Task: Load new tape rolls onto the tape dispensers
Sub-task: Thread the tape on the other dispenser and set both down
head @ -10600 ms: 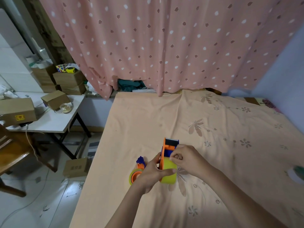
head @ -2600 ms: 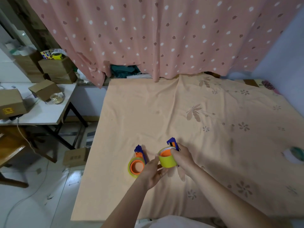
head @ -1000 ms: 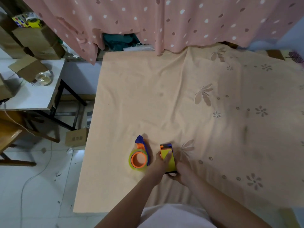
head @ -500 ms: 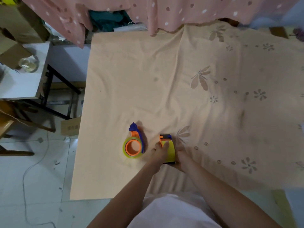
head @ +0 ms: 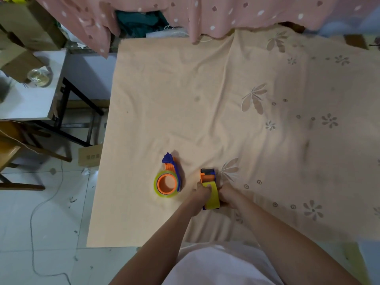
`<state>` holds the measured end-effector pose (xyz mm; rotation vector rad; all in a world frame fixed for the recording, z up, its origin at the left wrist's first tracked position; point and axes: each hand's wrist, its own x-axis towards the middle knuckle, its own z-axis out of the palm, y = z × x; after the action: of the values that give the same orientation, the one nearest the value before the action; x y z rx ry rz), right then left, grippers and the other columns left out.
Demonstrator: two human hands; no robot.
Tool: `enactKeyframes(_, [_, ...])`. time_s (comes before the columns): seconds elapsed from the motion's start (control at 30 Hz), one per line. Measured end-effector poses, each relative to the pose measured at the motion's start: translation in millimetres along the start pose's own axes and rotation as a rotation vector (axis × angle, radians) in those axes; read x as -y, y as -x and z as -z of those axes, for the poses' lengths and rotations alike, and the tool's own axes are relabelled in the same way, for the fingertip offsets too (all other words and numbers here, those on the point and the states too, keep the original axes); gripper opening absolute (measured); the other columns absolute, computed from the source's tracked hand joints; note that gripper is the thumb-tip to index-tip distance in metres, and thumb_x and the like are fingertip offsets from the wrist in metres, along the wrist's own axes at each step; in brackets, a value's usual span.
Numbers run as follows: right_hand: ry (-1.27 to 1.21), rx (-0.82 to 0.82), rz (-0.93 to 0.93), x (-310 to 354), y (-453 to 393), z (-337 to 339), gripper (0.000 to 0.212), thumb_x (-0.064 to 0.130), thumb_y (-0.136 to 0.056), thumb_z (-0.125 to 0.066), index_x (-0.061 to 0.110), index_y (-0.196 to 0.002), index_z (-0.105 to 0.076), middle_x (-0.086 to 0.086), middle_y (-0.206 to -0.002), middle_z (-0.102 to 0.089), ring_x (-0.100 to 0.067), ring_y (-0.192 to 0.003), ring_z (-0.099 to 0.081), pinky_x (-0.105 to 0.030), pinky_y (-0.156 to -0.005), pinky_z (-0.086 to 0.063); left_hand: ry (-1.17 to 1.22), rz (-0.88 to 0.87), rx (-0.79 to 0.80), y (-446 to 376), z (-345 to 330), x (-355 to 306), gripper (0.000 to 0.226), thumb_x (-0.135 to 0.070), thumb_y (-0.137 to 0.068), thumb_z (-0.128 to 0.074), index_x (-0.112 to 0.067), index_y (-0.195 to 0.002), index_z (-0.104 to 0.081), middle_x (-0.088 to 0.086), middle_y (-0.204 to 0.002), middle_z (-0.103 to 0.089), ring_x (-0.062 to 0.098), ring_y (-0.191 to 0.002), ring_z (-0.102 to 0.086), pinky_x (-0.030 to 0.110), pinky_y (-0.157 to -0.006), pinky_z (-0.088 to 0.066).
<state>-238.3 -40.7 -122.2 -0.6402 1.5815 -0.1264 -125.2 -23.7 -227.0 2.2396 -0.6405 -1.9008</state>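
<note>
Hands [head: 213,195] clasp upright dispenser [head: 208,178] — orange frame, yellow roll [head: 212,195].

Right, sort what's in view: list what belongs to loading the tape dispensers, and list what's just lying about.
Part of the job:
- upright dispenser with yellow roll, held between left hand and right hand
- second dispenser lying flat, roll fitted

Lying about:
- clear tape roll on side table
- cardboard boxes
- small box on floor
- pink curtain

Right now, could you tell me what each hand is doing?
Left hand: closed on the dispenser.
Right hand: closed on the same dispenser.
</note>
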Motion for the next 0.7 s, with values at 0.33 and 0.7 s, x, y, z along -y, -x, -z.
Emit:
enactKeyframes(0.33, [0.225, -0.097, 0.031, 12, -2, 4, 0.016, 0.026, -0.082, -0.053, 0.014, -0.076, -0.062, -0.018, -0.075, -0.067, -0.030, -0.060, -0.065, -0.035, -0.056, -0.056, -0.016, -0.090, 0.054, 67, 17, -27, 0.083, -0.051, -0.077, -0.037, -0.023, -0.155, -0.032, 0.012, -0.157, -0.039, 0.033, -0.141, -0.041, 0.050, -0.121, -0.034])
enactKeyframes(0.7, [0.073, 0.160, 0.019, 3, 29, 5, 0.034, 0.035, -0.099, -0.056, 0.021, -0.130, -0.057, -0.008, -0.121, -0.065, -0.022, -0.101, -0.065, -0.028, -0.070, -0.057, 0.211, -0.138, 0.288, 138, 44, -38, 0.039, -0.023, -0.109, -0.043, -0.016, -0.148, -0.047, 0.013, -0.143, -0.058, 0.031, -0.131, -0.057, 0.029, -0.090, -0.051])
